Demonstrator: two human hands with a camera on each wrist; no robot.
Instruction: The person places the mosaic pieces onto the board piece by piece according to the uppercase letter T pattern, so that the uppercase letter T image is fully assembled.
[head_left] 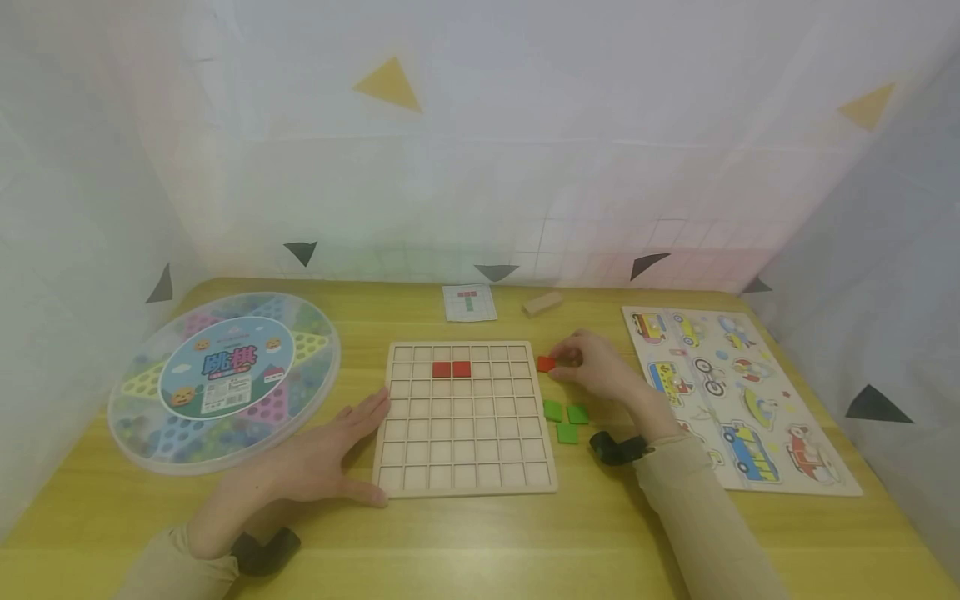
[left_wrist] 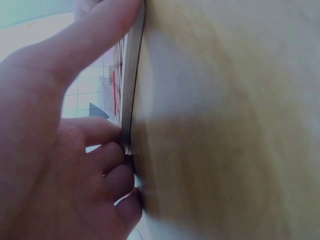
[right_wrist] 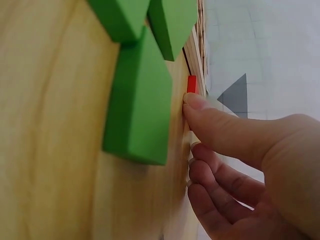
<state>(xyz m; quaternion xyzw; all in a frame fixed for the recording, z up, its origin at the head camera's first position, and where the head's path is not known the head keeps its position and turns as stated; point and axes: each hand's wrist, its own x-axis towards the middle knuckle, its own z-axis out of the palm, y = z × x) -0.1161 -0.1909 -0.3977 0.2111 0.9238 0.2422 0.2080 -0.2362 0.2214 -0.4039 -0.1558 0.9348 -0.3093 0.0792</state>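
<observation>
A pale wooden board with a square grid (head_left: 453, 429) lies flat at the lower centre of the frame; the left grip (head_left: 318, 458) touches its left edge. Two red square tiles (head_left: 442, 369) sit side by side in its second row from top. Another red square tile (head_left: 545, 364), beside the board's upper right, is pinched by the right grip (head_left: 596, 367). Three green square tiles (head_left: 567, 433) lie below it.

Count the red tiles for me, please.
3. One red tile and a second tile sit side by side on the board, second row from the far edge; the third tile is in the grip of the right hand, beside the board. Others may be hidden.
</observation>
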